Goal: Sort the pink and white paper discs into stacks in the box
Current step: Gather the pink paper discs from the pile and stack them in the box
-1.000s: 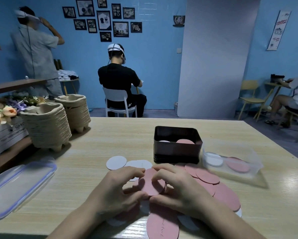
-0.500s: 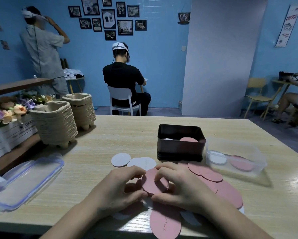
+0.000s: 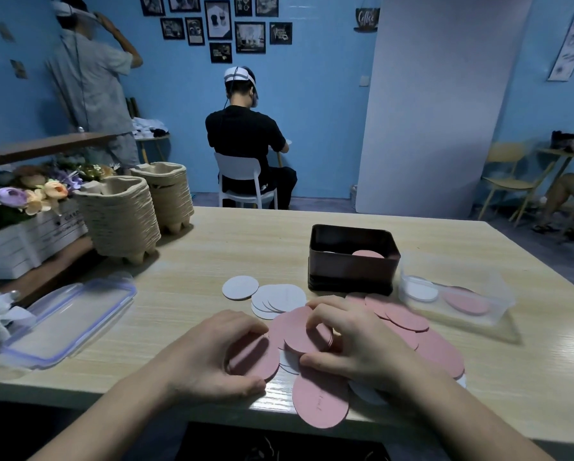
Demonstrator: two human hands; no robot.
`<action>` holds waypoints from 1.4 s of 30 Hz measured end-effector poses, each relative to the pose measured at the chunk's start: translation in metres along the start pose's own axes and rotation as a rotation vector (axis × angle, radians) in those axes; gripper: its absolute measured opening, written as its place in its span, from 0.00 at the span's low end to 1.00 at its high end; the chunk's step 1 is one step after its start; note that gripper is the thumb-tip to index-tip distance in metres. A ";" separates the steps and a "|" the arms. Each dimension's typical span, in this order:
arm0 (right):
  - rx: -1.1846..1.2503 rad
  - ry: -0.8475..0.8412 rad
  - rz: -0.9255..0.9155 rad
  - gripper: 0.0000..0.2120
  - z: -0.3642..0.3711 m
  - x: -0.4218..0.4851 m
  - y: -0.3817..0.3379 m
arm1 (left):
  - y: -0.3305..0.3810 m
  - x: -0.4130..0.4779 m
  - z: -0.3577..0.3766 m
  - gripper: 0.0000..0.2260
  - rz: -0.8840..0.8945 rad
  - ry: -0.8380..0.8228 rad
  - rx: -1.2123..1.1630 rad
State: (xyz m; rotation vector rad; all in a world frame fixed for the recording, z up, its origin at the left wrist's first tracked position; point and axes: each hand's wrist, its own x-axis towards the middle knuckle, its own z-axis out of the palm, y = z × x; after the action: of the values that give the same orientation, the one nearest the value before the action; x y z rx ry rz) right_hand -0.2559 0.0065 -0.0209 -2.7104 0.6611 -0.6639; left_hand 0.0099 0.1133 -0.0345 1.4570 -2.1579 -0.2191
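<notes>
A large pink paper disc lay at the near edge of the pale wooden counter. Just beyond it, both forearms reached in, palms down. The left hand curled its fingers and thumb round a single pink disc lying flat. The right hand pinched a tilted stack of pink discs between thumb and fingers. Overlapping white paper discs lay beyond. Farther off, the dark rectangular tin box stood upright, with a pink stack visible in its right half.

Discs on table before box, container right.
</notes>
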 end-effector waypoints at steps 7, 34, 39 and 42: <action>-0.022 -0.003 0.009 0.19 -0.005 -0.002 0.006 | 0.002 0.008 -0.004 0.23 0.008 0.172 -0.065; 0.037 0.079 -0.114 0.14 -0.016 0.040 0.050 | -0.013 0.098 0.013 0.16 0.204 0.239 -0.163; 0.067 0.111 -0.089 0.15 -0.016 0.035 0.059 | -0.015 0.116 0.021 0.15 0.236 0.170 -0.155; 0.100 0.122 -0.075 0.16 -0.015 0.032 0.064 | -0.018 0.117 0.028 0.19 0.217 0.163 -0.179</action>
State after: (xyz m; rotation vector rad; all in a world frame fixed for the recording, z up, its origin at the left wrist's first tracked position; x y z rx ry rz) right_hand -0.2613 -0.0666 -0.0195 -2.6299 0.5407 -0.8633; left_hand -0.0228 -0.0036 -0.0267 1.0940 -2.0861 -0.2021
